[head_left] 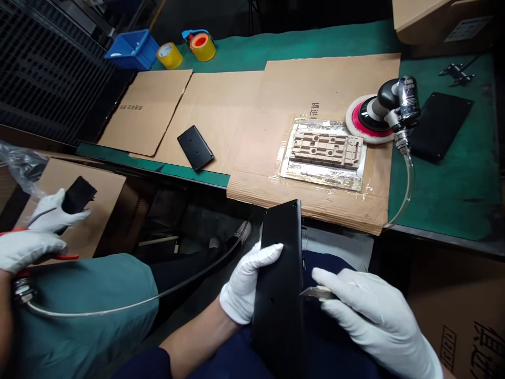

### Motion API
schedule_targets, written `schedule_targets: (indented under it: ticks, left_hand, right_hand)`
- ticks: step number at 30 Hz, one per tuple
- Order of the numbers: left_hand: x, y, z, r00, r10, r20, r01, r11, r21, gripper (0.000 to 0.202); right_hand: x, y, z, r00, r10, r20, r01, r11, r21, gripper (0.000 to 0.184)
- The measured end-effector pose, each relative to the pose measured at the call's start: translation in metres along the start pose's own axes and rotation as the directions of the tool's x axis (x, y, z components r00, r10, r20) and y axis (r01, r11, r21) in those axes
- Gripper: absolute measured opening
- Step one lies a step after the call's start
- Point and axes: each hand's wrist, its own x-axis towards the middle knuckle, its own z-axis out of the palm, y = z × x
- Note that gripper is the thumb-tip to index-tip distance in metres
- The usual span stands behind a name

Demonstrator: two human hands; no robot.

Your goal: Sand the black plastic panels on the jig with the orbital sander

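Observation:
In a white glove, my left hand (246,276) grips a flat black panel (280,279) by its left side, thumb laid across the face. The panel stands on edge over my lap, with small holes in its surface. My right hand (371,310), also gloved in white, is closed around a small knife (319,292). Its pointed blade is at the panel's right edge; whether it touches, I cannot tell. Beyond the panel, a beige slotted fixture block (327,149) sits on a metal plate (323,180) taped to the cardboard.
An orbital polisher (382,110) with a hose rests right of the fixture. Black panels (195,147) lie on the cardboard and at the bench's right. Tape rolls (169,55) and a blue bin (132,50) stand behind. To the left, a co-worker's gloved hands (51,213) hold a black part.

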Motion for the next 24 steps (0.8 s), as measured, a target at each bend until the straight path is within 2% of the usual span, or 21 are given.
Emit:
schedule_targets:
  ticks: [3, 6, 10, 11, 12, 13, 14, 15, 16, 17, 18, 19, 21, 23, 24]
  left_hand:
    - [0.000, 0.001, -0.001, 1.000, 0.000, -0.016, -0.001, 1.000, -0.028, 0.018]
    - [-0.001, -0.001, -0.003, 0.999, 0.005, -0.046, -0.006, 0.999, -0.035, 0.025]
    - [-0.001, -0.002, -0.005, 0.999, 0.019, -0.048, -0.018, 1.000, 0.006, 0.025]
    - [0.001, 0.001, -0.003, 0.998, 0.023, -0.057, -0.021, 0.999, 0.038, 0.025]
    - [0.005, 0.007, -0.001, 0.997, 0.037, -0.075, -0.030, 0.996, 0.085, 0.024]
    - [0.012, 0.014, 0.002, 0.993, 0.071, -0.094, -0.057, 0.987, 0.148, 0.025]
    - [0.021, 0.025, 0.006, 0.986, 0.130, -0.106, -0.103, 0.968, 0.229, 0.027]
    - [0.033, 0.037, 0.011, 0.974, 0.204, -0.099, -0.164, 0.934, 0.317, 0.031]
    - [0.049, 0.052, 0.017, 0.958, 0.280, -0.061, -0.233, 0.885, 0.403, 0.037]
    - [0.067, 0.069, 0.024, 0.939, 0.344, 0.013, -0.308, 0.822, 0.479, 0.045]
    - [0.087, 0.087, 0.033, 0.916, 0.383, 0.117, -0.381, 0.747, 0.545, 0.053]
    - [0.110, 0.106, 0.044, 0.894, 0.380, 0.237, -0.442, 0.664, 0.603, 0.059]
    - [0.157, 0.142, 0.070, 0.834, 0.283, 0.473, -0.551, 0.449, 0.703, 0.068]
    - [0.202, 0.169, 0.101, 0.810, 0.079, 0.581, -0.586, 0.146, 0.797, 0.067]
    - [0.223, 0.178, 0.117, 0.813, -0.044, 0.581, -0.582, -0.024, 0.812, 0.063]
  right_hand:
    - [0.000, 0.000, -0.001, 1.000, -0.009, 0.018, 0.009, 1.000, 0.004, 0.038]
    - [-0.002, 0.000, 0.000, 0.999, -0.010, 0.034, 0.009, 1.000, 0.017, 0.039]
    - [-0.010, 0.009, -0.005, 0.994, -0.047, 0.098, 0.025, 0.976, 0.218, 0.038]
    - [-0.012, 0.018, -0.009, 0.997, -0.002, 0.079, -0.018, 0.967, 0.253, 0.035]
    - [-0.015, 0.030, -0.015, 0.995, 0.102, 0.005, -0.099, 0.961, 0.259, 0.032]
    - [-0.016, 0.046, -0.024, 0.959, 0.253, -0.126, -0.217, 0.945, 0.245, 0.032]
    - [-0.017, 0.066, -0.035, 0.861, 0.411, -0.299, -0.357, 0.908, 0.221, 0.035]
    - [-0.016, 0.088, -0.049, 0.700, 0.530, -0.479, -0.498, 0.843, 0.205, 0.041]
    - [-0.013, 0.111, -0.064, 0.542, 0.580, -0.608, -0.615, 0.767, 0.184, 0.048]
    - [-0.009, 0.134, -0.080, 0.441, 0.582, -0.683, -0.714, 0.688, 0.126, 0.051]
    - [-0.004, 0.154, -0.095, 0.407, 0.583, -0.703, -0.805, 0.593, 0.025, 0.052]
    - [0.003, 0.172, -0.108, 0.404, 0.587, -0.701, -0.867, 0.490, -0.089, 0.049]
    - [0.014, 0.197, -0.123, 0.420, 0.623, -0.660, -0.907, 0.323, -0.271, 0.048]
    - [0.022, 0.209, -0.124, 0.416, 0.655, -0.631, -0.908, 0.254, -0.334, 0.051]
    - [0.024, 0.211, -0.120, 0.410, 0.659, -0.631, -0.910, 0.242, -0.338, 0.055]
